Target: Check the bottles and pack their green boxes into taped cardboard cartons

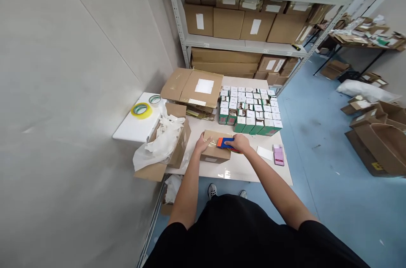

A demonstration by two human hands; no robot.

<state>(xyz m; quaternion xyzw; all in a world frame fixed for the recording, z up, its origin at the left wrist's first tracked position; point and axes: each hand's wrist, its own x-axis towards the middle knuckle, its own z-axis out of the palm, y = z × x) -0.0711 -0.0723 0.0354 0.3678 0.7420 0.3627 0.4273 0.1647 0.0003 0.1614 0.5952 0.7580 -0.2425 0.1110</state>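
Note:
A small brown cardboard box (pixel 215 154) stands near the front of the table, with shiny clear tape across its top. My left hand (pixel 202 143) grips the box at its left side, thumb lying on the top. In my right hand (pixel 241 143) is a blue and orange tape dispenser (pixel 224 142), held over the right part of the box top. Part of a tape roll shows under that hand. Behind the box stand several rows of small green-and-white boxes (pixel 250 109), some with flaps up.
Flattened cardboard (pixel 203 86) is stacked at the table's back left. An open carton (pixel 180 145) with white packing material stands left. Tape rolls (pixel 141 110) lie on a white surface. A pink phone (pixel 278 156) and white paper (pixel 265 153) lie right. Shelving (pixel 244 44) rises behind.

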